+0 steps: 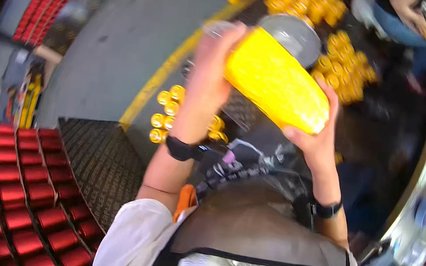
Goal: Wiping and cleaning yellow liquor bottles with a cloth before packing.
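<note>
Between both hands, up in front of me, is a bright yellow elongated piece [278, 82] with a glossy, slightly wrinkled-looking surface and rounded edges. It is tilted, its left end higher than its right. My left hand [216, 59] is closed against the left end, its fingers smeared by motion. At the lower right end, my right hand [315, 129] grips the piece with the thumb underneath and fingers along the far side. Something pale and see-through shows by the left fingertips, too blurred to name. A grey round basin [293, 37] is partly hidden behind the piece.
Yellow cylinders [346, 67] stand in groups on the dark surface, with several more [166, 112] beside my left forearm. Red cylinders [37, 200] fill a rack at lower left. A cluttered bench [425, 187] curves along the right. Another person's arm [410, 14] is at upper right.
</note>
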Available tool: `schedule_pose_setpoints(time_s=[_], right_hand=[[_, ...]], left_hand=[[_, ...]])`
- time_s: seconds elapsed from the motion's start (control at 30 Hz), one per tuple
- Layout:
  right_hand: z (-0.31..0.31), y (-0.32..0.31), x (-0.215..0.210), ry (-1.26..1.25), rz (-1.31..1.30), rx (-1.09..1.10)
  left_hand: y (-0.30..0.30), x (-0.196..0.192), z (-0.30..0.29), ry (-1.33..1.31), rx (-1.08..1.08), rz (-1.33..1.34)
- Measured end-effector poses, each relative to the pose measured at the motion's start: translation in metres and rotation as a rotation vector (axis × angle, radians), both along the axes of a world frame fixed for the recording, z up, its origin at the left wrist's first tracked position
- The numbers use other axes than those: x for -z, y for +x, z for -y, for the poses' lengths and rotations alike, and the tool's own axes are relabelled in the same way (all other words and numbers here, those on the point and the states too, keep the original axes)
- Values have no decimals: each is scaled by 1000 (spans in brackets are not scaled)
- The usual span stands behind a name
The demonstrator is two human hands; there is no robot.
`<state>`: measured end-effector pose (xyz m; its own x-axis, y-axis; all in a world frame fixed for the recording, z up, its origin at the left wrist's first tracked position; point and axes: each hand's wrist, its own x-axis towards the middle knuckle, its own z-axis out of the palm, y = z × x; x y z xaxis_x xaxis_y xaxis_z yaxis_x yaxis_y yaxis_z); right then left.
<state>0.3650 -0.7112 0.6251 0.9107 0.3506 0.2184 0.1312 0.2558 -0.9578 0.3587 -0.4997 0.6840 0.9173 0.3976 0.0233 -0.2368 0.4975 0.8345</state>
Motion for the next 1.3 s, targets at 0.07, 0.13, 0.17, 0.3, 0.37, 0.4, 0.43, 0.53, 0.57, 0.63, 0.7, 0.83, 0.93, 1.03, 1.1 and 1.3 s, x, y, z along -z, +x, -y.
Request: schedule_pose_setpoints(time_s=[0.07,0.13,0.17,0.3,0.37,0.4,0.43,0.53,0.57,0.63,0.7,0.83,0.93,1.03,1.1,1.3], right_hand=[[7,-12,-18,4,61,36],[21,-16,-12,-77,167,149],[27,-21,-16,-141,218,206],[49,-23,-3,-304,454,345],[55,-26,0,-326,525,380],[57,-26,1,-354,593,409],[59,-29,0,-352,587,410],[64,-33,-1,-384,628,432],[65,-34,0,-361,625,443],[66,-37,3,-361,651,485],[64,-32,7,-340,688,493],[67,-36,5,-366,727,518],[69,-36,10,-377,765,532],[70,-34,11,-408,839,564],[67,-38,7,-369,787,532],[54,-51,7,250,6,99]], left_hand=[[8,-3,8,-46,-40,-4],[14,-1,23,-43,35,-37],[17,1,30,-43,60,-25],[19,6,55,-142,166,-111],[15,4,63,-146,171,-153],[15,2,65,-142,172,-152],[14,2,66,-138,202,-145],[14,2,66,-135,245,-116],[14,1,68,-130,264,-87],[14,4,72,-129,267,-47],[18,5,74,-124,240,-10],[19,8,72,-169,311,47],[23,8,74,-198,306,19],[29,9,73,-190,291,-25],[31,12,65,-163,286,-30],[32,16,59,-97,295,49]])
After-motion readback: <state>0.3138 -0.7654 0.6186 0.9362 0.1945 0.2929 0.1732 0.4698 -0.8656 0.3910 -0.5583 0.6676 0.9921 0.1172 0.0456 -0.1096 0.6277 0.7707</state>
